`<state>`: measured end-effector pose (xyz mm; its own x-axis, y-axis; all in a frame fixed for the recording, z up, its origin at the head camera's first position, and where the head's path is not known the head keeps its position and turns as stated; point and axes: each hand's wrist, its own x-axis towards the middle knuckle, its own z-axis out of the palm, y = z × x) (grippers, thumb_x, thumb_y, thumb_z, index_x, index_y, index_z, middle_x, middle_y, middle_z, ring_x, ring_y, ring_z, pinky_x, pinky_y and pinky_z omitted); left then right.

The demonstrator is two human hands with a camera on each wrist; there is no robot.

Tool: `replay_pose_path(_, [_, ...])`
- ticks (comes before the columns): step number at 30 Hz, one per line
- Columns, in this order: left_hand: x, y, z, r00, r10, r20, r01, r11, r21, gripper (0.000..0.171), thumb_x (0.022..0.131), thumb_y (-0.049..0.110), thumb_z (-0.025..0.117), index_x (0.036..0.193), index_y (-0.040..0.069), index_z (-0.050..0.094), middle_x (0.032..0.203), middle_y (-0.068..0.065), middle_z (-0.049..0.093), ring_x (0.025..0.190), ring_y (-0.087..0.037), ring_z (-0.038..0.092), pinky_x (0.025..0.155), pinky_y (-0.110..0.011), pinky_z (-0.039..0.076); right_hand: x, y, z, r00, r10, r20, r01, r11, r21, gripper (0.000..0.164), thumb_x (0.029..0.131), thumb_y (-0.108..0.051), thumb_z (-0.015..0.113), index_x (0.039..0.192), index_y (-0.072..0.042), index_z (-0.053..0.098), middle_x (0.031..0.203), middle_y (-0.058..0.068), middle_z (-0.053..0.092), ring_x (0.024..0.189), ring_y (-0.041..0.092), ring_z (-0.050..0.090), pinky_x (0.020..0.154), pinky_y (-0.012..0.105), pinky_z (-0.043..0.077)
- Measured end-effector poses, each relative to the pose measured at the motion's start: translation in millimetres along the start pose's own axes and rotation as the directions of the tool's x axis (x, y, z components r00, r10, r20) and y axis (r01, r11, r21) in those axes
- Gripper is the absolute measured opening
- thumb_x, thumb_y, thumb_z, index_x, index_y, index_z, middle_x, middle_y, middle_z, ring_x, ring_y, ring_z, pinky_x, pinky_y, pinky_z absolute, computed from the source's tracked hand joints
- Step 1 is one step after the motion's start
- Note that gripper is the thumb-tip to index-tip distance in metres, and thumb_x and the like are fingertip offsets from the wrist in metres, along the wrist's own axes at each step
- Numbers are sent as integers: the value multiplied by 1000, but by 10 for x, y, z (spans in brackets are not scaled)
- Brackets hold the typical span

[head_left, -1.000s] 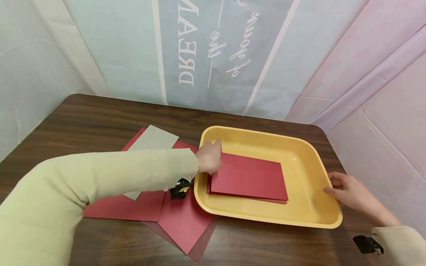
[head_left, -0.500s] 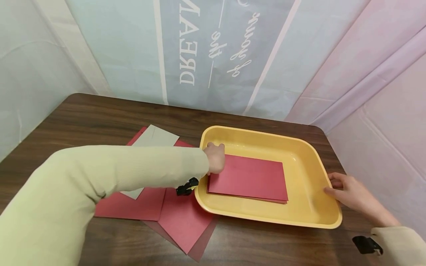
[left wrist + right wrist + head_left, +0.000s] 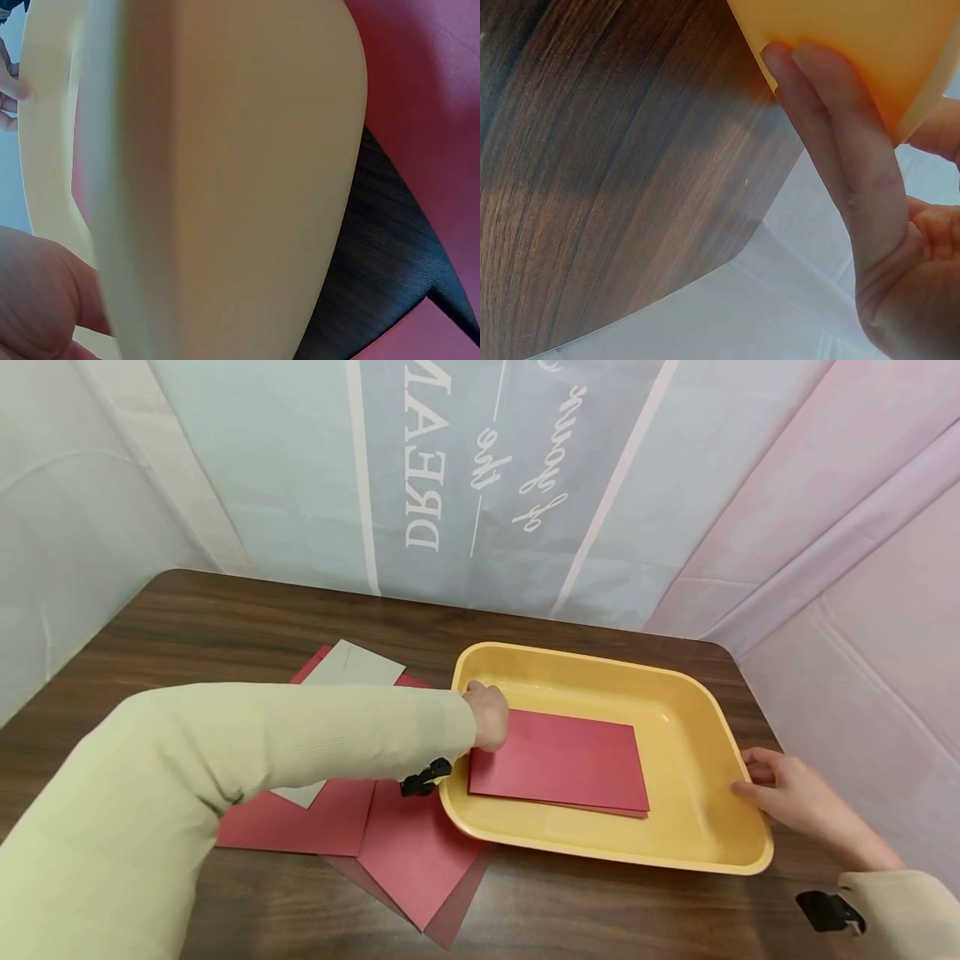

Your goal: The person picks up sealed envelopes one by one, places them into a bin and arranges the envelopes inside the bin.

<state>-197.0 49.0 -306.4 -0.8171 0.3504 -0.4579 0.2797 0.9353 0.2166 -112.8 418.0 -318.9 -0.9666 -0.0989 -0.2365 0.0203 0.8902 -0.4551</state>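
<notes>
A shallow yellow tray (image 3: 686, 785) stands on the table with a small stack of red cards (image 3: 562, 760) in its left half. Over the left end of that stack is my left hand (image 3: 489, 717), knuckles up; its fingertips are hidden. The left wrist view has this hand (image 3: 34, 289) behind the tray's end wall, also without its fingertips. At the tray's right end my right hand (image 3: 791, 797) pinches the rim. In the right wrist view, fingers (image 3: 847, 142) lie along the outside of the wall, the thumb on the other side.
More red paper pieces (image 3: 423, 852) overlap on the table left of the tray. A pale grey sheet (image 3: 356, 664) lies over them, partly hidden by the left sleeve (image 3: 337, 731). The dark wooden table (image 3: 315, 602) ends at hanging printed cloth (image 3: 517, 485).
My left hand has moved slightly right, over the cards, and its raised finger has come down. The top card's left edge now lines up with those beneath. My right hand stays on the rim.
</notes>
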Motion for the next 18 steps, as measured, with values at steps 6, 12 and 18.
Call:
replay_pose_path(6, [-18, -15, -13, 1000, 27, -1, -27, 999, 34, 31, 93, 21, 55, 116, 0, 59, 109, -12, 51, 95, -20, 44, 70, -25, 46, -5, -26, 0, 1000, 12, 5, -12, 1000, -7, 41, 91, -7, 60, 120, 19, 47, 98, 28, 68, 66, 1, 63, 56, 25, 54])
replay_pose_path(12, [-22, -24, -39, 1000, 28, -1, -28, 999, 22, 30, 92, 21, 56, 113, 0, 58, 113, -13, 49, 99, -22, 48, 64, -23, 47, -6, -32, -5, 999, 30, 12, -30, 1000, 0, 42, 91, -6, 58, 121, 21, 45, 98, 30, 67, 64, 3, 63, 55, 26, 54])
replay_pose_path(18, [-33, -30, -67, 999, -42, 32, 48, 978, -203, 46, 89, 15, 61, 127, -4, 43, 121, -19, 39, 72, -21, 66, 47, -25, 54, -22, -37, 3, 1000, 20, 10, -20, 1000, 6, 40, 91, -7, 59, 120, 19, 47, 96, 26, 68, 65, 2, 63, 56, 26, 53])
